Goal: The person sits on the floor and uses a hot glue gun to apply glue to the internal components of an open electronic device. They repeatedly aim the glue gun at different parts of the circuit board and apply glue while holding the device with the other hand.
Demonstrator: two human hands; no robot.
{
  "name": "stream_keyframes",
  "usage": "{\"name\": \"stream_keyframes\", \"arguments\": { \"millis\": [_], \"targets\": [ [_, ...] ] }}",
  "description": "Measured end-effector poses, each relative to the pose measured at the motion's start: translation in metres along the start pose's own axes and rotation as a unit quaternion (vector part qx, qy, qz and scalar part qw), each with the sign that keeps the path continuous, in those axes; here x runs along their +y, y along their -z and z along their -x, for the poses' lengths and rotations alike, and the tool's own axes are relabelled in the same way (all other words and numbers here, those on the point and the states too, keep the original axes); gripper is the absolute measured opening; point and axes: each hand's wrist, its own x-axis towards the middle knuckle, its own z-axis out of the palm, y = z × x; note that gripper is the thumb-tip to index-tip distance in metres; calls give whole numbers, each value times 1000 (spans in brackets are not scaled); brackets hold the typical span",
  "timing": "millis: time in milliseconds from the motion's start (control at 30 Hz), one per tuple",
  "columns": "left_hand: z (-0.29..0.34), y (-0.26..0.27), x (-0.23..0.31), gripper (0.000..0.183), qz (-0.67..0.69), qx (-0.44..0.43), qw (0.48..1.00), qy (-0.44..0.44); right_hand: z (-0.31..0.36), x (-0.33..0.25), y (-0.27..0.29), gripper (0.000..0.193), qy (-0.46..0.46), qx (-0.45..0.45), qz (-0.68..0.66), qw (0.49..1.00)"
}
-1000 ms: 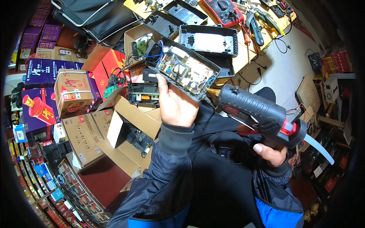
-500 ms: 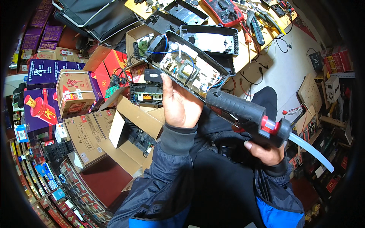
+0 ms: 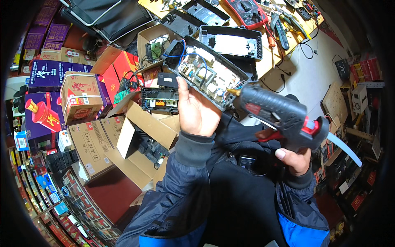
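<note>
My left hand (image 3: 199, 111) is wrapped under an open black plastic case (image 3: 218, 55), its thumb along the near left side. Inside the case lies a circuit board (image 3: 205, 76) with a transformer, several components and blue wires. My right hand (image 3: 294, 160) grips a black hot glue gun (image 3: 275, 107) by its handle; most of its fingers are hidden behind the gun. The brass-coloured nozzle (image 3: 233, 92) is over the case's near right end; whether it touches anything I cannot tell. A translucent glue stick (image 3: 345, 150) sticks out of the gun's back.
Beyond the case, the yellow workbench (image 3: 267, 57) carries an empty black case half (image 3: 232, 43), a red multimeter (image 3: 246, 12), a screwdriver (image 3: 272, 43) and pliers (image 3: 294, 24). Cardboard boxes (image 3: 92, 144) crowd the left; an open carton (image 3: 150, 125) stands beside my left forearm.
The glue gun has moved right and away from me, and its nozzle now shows over the case's end. The case has shifted slightly right with my left hand.
</note>
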Motion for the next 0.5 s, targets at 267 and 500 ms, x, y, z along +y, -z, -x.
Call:
{"name": "stream_keyframes", "arguments": {
  "millis": [267, 500],
  "targets": [
    [-1, 3, 7, 69, -8, 24, 1000, 17, -7, 8, 16, 80, 99, 30, -106, 989],
    [-1, 9, 10, 68, -42, 21, 998, 31, -7, 14, 48, 84, 74, 18, -136, 988]
  ]
}}
